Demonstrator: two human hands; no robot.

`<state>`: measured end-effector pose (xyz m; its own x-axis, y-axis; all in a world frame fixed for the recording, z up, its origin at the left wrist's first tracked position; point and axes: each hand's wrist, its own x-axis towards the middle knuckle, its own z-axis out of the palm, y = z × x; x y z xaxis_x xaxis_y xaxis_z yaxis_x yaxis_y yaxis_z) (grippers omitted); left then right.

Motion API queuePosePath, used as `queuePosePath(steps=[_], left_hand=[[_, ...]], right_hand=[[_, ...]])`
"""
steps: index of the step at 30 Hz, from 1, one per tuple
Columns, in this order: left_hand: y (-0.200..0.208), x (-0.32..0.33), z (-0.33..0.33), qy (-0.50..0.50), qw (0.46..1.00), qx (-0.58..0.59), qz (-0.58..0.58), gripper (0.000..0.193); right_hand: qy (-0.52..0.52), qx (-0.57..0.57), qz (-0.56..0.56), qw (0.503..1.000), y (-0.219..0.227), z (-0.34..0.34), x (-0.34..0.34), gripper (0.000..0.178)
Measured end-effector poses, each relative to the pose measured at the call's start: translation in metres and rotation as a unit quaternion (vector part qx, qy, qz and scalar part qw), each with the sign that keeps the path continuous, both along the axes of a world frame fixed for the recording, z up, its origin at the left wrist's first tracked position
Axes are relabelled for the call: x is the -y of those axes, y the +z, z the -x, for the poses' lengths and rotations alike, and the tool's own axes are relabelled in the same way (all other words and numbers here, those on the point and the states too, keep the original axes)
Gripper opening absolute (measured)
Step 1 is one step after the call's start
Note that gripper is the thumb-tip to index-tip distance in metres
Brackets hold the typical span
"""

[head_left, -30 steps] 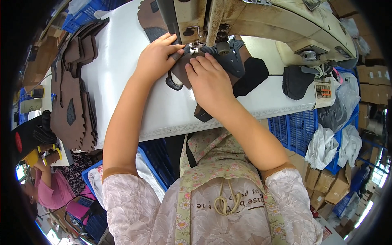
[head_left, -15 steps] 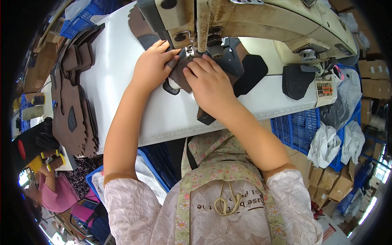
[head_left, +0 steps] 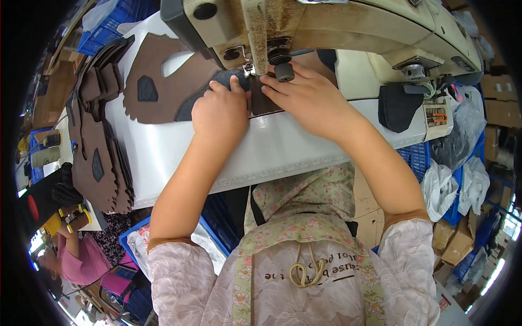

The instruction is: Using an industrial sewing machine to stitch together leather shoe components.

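Here, hands (head_left: 221,112) (head_left: 316,103), fingers (head_left: 275,93) (slightly parted), touching brown workpiece (head_left: 179,88)

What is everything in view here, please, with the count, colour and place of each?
Sewing machine: 1, cream, top
Presser foot: 1, silver, beneath the machine
Brown piece: 1, brown with dark patches, left of the foot
Table: 1, white, centre
Stacked brown pieces: several, brown, table's left end
Stacked black pieces: several, black, table's right end
Crates: several, blue, upper left, below table, right
Boxes: several, brown, right
Bags: several, white and clear, right
Co-worker: 1, pink top, lower left
Anything smaller: blurred, count unclear
Apron: 1, green floral, lower centre
Left hand: 1, bare, on brown piece
Right hand: 1, bare, right of foot
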<state>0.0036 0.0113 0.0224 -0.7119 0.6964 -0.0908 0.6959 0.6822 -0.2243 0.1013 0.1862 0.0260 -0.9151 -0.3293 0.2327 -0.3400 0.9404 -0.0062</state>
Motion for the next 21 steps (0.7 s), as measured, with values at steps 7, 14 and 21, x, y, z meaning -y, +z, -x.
queuePosePath(steps=[7, 14, 21], left_hand=[[0.020, 0.008, 0.011, -0.032, 0.998, 0.050, 0.024, 0.050], [0.007, 0.044, 0.051, -0.236, 0.930, 0.155, -0.235, 0.058], [-0.008, 0.046, 0.053, -0.255, 0.928, 0.123, -0.244, 0.064]], right_hand=[[-0.024, -0.048, -0.042, 0.998, -0.010, 0.002, 0.016, 0.036], [-0.053, -0.074, 0.002, 0.996, -0.025, 0.002, 0.028, 0.037], [-0.056, -0.033, 0.066, 0.996, -0.031, 0.005, 0.018, 0.039]])
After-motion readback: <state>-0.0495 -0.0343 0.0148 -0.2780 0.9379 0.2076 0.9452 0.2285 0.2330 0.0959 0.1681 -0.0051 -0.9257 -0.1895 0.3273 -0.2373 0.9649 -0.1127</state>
